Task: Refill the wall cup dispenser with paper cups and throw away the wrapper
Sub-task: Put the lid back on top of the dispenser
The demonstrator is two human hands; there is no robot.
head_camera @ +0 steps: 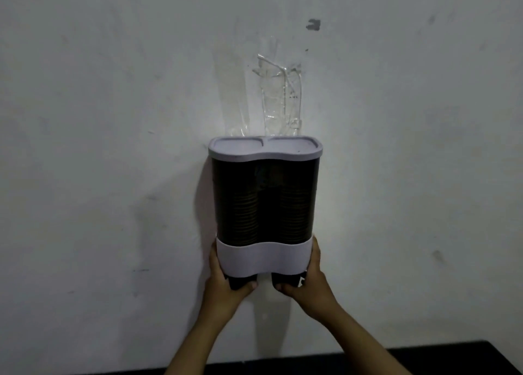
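- The dispenser point(265, 205) is seen against the wall point(99, 148), lid point(265, 147) on, with stacked cups point(294, 213) showing through its dark body.
- Its base is gripped from both sides: left hand point(226, 278) at the lower left, right hand point(307, 281) at the lower right, thumbs curled underneath.
- Clear tape point(280, 97) is stuck to the wall above.

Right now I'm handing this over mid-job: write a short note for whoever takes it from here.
Left hand and right hand both grip the bottom of the cup dispenser against the wall, fingers curled under the two cup outlets.
Done: both columns show stacked cups; the lid is on.
Left: the clear wrapper sticks up behind the lid, against the wall; pull it out and throw it away. No bin is in view.
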